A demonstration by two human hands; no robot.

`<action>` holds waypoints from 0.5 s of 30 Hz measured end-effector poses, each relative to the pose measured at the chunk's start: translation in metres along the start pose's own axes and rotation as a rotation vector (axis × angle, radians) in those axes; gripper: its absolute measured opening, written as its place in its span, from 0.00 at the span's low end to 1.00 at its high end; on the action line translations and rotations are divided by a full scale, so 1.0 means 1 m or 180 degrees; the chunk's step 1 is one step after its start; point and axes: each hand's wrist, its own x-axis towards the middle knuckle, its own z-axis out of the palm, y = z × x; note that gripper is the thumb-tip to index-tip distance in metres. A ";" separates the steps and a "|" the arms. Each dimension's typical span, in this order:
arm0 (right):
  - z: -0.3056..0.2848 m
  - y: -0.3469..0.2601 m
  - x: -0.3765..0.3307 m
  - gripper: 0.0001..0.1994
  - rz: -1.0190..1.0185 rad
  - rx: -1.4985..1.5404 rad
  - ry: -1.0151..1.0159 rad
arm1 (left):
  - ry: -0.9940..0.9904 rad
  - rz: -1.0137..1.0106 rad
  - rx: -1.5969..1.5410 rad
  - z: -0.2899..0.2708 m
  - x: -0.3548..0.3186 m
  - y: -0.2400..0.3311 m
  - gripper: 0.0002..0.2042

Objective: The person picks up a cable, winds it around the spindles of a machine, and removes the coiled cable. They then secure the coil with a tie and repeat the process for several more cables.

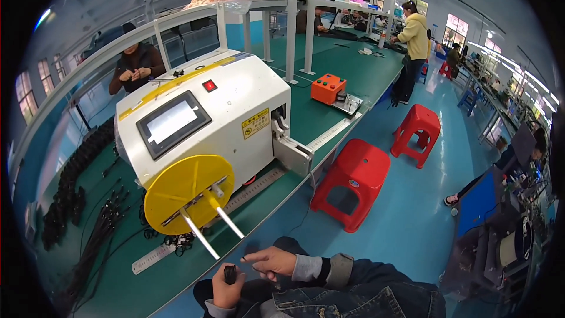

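Low in front of my lap, my left hand (226,290) is closed around a short black bundle (230,273), which looks like coiled cable. Just to its right, my right hand (276,261) has thumb and finger pinched together. A thin dark strand shows by those fingers, too small to name. Both hands are near the table's edge, below a white machine (218,106) with a screen (173,122). Its yellow disc (176,194) carries two metal rods (200,234) that point toward my hands.
Black cables (100,235) lie on the green table (153,285) at left, with a steel ruler (154,258) nearby. An orange control box (328,89) sits farther back. Red stools (356,171) stand on the floor at right. People work across the table and beyond.
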 end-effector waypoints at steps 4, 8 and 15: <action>-0.016 -0.007 -0.009 0.22 -0.0183 -0.0162 -0.0012 | -0.0236 -0.0010 0.0598 0.016 0.001 0.006 0.08; -0.025 -0.014 -0.013 0.25 -0.0455 -0.0359 -0.0142 | -0.0488 -0.0090 0.0901 0.027 0.007 0.004 0.09; -0.032 -0.016 -0.020 0.33 -0.1223 -0.2004 -0.0119 | -0.0608 -0.0089 0.1184 0.044 0.008 0.009 0.10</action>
